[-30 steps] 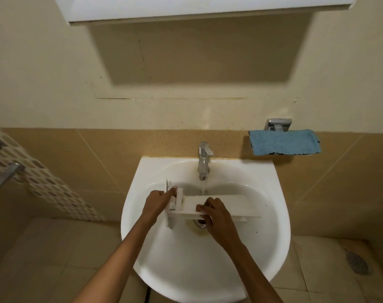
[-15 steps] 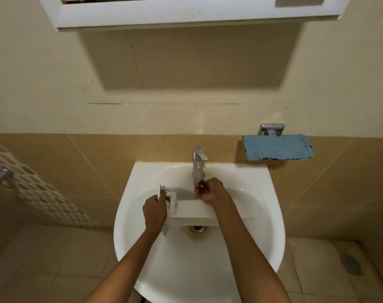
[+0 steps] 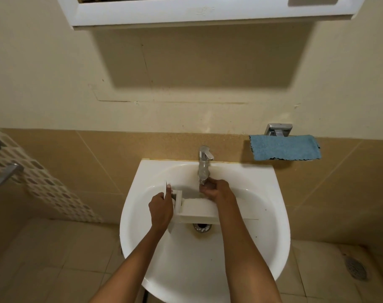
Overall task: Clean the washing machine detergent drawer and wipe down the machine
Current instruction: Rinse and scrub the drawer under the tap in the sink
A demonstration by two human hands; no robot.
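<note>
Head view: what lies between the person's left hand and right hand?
In the head view, the left end of the white detergent drawer lies between the left hand and the right hand, over the sink.

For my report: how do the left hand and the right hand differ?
The left hand grips the drawer by its end; the right hand is curled under the tap. The left hand is left in the sink; the right hand is central. Both are above it.

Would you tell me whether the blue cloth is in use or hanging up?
Hanging up: the blue cloth drapes over its wall holder, untouched.
</note>
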